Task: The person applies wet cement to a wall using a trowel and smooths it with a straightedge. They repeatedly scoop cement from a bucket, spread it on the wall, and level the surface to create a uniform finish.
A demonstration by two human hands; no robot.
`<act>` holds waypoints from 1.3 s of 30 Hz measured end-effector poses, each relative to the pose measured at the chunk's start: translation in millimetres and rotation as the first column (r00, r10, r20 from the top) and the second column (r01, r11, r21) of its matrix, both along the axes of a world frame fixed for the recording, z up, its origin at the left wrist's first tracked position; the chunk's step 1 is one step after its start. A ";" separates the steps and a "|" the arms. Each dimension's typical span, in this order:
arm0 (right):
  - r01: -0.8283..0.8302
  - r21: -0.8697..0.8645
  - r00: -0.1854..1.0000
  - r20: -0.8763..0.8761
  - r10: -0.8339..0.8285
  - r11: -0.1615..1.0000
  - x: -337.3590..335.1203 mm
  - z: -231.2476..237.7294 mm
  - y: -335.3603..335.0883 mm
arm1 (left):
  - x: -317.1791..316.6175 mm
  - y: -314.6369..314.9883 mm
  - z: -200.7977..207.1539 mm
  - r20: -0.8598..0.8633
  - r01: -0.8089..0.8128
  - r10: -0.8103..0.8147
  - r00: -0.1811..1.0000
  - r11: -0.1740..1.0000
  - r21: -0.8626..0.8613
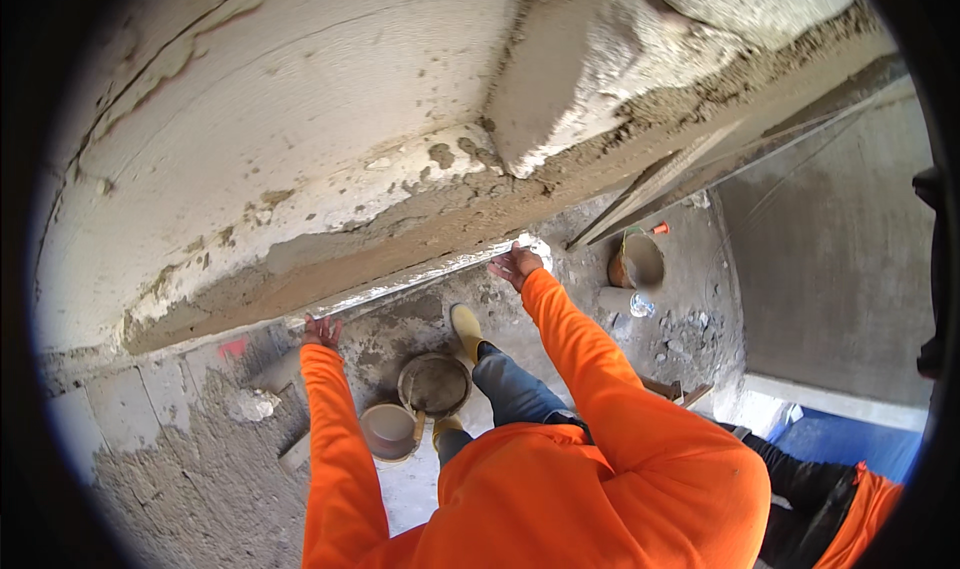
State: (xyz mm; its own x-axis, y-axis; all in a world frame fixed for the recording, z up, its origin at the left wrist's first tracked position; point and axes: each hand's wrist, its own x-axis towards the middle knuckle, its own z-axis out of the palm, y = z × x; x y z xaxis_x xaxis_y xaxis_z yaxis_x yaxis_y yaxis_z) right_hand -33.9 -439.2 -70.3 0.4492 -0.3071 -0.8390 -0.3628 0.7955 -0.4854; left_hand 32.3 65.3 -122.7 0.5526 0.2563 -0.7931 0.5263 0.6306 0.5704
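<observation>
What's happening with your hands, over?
Left hand, right hand: apart, both at pale bar. Brown mortar band alongside. Round tub near yellow boot.

Bright, with black fisheye vignetting

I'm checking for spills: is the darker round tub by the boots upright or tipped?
Upright: the tub shows its round mouth from above, grey material inside.
</observation>
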 end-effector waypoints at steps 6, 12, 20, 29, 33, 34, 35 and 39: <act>0.019 0.031 0.999 -0.030 -0.018 0.999 -1.8 -10.0 -15.6 | -4.1 -8.1 -11.7 0.033 0.070 -0.070 0.997 0.997 -0.014; 0.012 0.082 0.997 0.079 -0.018 0.997 8.4 12.5 4.8 | 6.6 18.0 -4.2 0.033 0.030 -0.029 0.999 0.999 -0.033; 0.028 -0.009 0.999 0.036 -0.027 1.000 6.7 20.4 11.8 | 8.0 18.0 6.0 0.027 0.040 -0.041 0.999 0.998 0.052; 0.056 0.016 0.994 0.090 -0.057 0.998 4.8 50.0 33.1 | 11.6 34.0 26.3 0.044 -0.012 0.010 0.999 0.999 0.041; -0.017 -0.045 0.998 0.052 0.020 0.999 1.2 51.4 19.2 | 5.6 19.0 24.1 0.072 -0.005 0.001 0.997 0.999 0.051; -0.034 -0.052 0.998 0.049 0.036 0.998 1.7 51.1 15.6 | 4.0 15.5 23.2 0.046 -0.016 0.014 0.999 0.998 0.055; -0.043 -0.042 0.995 0.083 0.046 0.998 2.2 50.4 14.6 | 2.7 14.2 23.4 0.057 -0.010 0.007 0.998 0.999 0.051; -0.017 -0.055 0.993 0.117 0.023 0.998 -0.2 49.0 22.1 | 2.1 24.8 33.8 0.089 -0.042 0.038 0.995 0.998 0.043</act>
State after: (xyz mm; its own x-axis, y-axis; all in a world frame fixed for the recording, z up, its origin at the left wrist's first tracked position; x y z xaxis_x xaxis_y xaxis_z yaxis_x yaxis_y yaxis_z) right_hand -34.2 -417.1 -21.3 0.5499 -0.3404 -0.7627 -0.3167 0.7600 -0.5676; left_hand 34.5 90.0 -88.9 0.6083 0.3135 -0.7292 0.4478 0.6230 0.6414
